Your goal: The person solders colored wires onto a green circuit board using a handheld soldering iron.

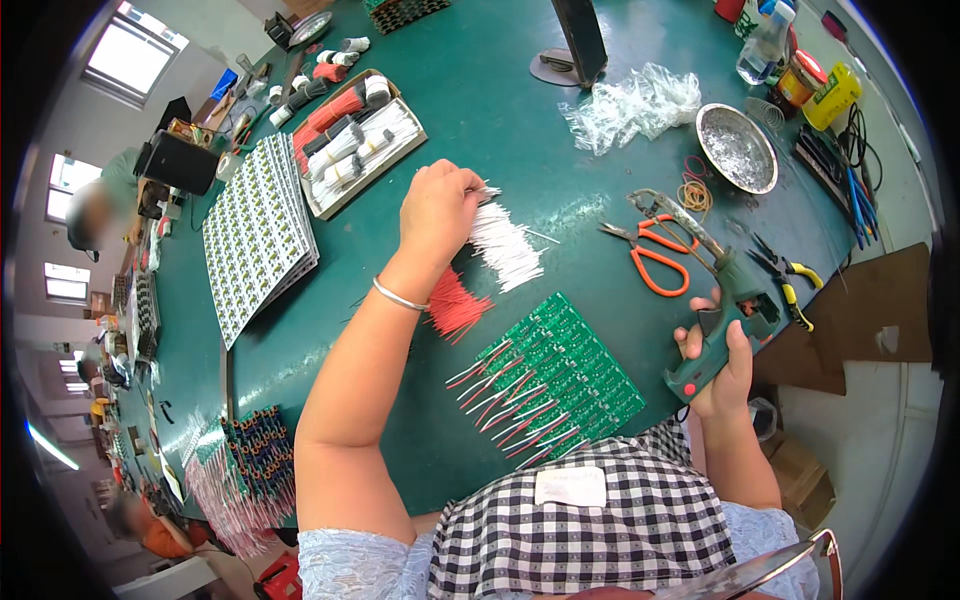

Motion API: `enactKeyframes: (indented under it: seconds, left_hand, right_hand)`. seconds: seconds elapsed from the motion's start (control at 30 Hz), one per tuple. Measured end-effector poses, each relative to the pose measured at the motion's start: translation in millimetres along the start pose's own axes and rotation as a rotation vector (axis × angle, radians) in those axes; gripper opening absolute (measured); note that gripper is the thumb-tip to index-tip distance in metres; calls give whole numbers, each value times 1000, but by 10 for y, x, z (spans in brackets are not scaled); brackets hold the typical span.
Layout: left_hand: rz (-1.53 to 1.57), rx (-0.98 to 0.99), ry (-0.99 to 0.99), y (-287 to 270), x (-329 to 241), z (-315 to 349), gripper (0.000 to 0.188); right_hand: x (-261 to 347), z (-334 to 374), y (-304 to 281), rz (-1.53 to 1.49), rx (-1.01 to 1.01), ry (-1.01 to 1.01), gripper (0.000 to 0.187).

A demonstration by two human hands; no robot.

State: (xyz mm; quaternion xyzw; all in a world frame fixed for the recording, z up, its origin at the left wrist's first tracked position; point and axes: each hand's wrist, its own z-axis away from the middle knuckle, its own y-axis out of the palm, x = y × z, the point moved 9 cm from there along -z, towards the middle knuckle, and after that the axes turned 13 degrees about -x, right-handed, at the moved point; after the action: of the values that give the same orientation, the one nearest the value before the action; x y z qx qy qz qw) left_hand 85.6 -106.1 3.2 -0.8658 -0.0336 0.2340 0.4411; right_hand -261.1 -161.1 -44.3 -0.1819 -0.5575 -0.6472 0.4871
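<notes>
My left hand [437, 212] reaches over the table, its fingers pinched on the upper ends of a pile of white wires [505, 250]. Just below that wrist lies a bundle of red wires [457, 305]. In my right hand [730, 385] is a green soldering gun [738, 285], its metal front end pointing up and left over the table. Between my arms rests a green circuit board panel [570, 370]. Red and white wires stick out in pairs along its left side. My left fingertips are partly hidden behind the hand.
Orange-handled scissors [660, 270] and yellow-black pliers [788, 275] lie by the gun. A metal bowl [738, 120] and crumpled plastic [640, 105] sit farther back. At left are a wire-filled box [418, 150], stacked printed sheets [255, 240] and wired boards [258, 455]. Other people sit far left.
</notes>
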Motion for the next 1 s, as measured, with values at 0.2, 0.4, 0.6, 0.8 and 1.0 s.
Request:
enactKeyframes:
  seconds: [0.2,0.4,0.6,0.8,1.0]
  left_hand:
    - [-92,-32,50,-85,-46,-34,6]
    - [-80,-22,110,-70,-23,-73,11]
    - [69,-137,-55,-244,232,-176,15]
    - [747,-19,-699,-88,759,26,19]
    - [686,54,-707,-24,981,175,17]
  right_hand:
    - [10,18,15,-1,15,-9,44]
    - [-1,-9,37,28,2,5,44]
    - [25,-13,59,30,-16,-26,45]
    - [2,-9,39,28,-3,-26,43]
    - [6,28,64,53,-1,-43,42]
